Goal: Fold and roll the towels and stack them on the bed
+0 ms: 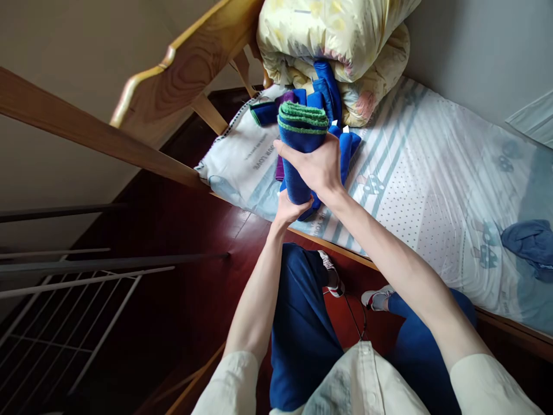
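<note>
Between both hands I hold a rolled blue towel [298, 167] with green edging, upright above the bed. My left hand [291, 206] grips its lower end from below; some of its fingers are hidden. My right hand [317, 161] wraps round the upper part from the right, with the thumb across the front. Behind it, more blue folded towels [327, 92] and a purple one [280, 169] lie on the bed, partly covered by my hands and the roll. Another dark blue roll with a green edge [264, 113] lies to the left.
A yellow quilt [332, 34] is piled at the head of the bed [410, 167]. The wooden headboard [185, 63] stands at left. A dark blue cloth [529, 242] lies at the right. On the left is a white metal rack [82, 311] over the dark red floor [203, 300].
</note>
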`<state>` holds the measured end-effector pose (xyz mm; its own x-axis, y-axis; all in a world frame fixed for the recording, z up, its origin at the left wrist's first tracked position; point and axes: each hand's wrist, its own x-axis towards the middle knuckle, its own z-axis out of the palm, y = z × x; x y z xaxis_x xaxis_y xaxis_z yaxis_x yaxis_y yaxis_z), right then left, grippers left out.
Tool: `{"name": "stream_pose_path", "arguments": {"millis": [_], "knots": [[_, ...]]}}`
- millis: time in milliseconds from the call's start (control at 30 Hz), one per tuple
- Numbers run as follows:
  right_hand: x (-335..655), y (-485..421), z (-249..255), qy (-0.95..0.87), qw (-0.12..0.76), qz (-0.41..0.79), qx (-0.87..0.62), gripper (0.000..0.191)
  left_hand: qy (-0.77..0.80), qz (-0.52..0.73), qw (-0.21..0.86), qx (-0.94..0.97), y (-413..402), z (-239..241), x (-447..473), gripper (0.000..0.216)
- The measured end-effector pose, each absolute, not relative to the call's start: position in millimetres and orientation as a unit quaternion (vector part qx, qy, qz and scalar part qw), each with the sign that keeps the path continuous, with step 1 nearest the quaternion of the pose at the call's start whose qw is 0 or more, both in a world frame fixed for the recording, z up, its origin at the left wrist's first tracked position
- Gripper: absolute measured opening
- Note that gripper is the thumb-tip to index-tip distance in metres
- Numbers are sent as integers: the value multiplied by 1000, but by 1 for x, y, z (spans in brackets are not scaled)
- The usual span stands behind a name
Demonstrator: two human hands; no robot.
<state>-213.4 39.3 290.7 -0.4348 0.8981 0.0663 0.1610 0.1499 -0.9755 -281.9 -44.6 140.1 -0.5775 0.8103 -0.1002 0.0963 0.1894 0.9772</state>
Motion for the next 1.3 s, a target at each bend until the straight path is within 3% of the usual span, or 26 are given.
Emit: {"name": "stream_pose_path", "arguments": {"millis": [267,1133,1233,1300], "knots": [[-219,33,288,-724,324,465,-394,26,685,547,339,340,-40,119,-281,25],[-208,42,267,-719,284,493,-399,31,690,532,363,330,-36,116,-282,29],[-210,45,263,-734,284,475,-393,41,687,544,340,342,-36,112,-284,45],[-210,48,255,-744,311,446,-388,67,686,573,283,347,-36,110,-286,76]]}}
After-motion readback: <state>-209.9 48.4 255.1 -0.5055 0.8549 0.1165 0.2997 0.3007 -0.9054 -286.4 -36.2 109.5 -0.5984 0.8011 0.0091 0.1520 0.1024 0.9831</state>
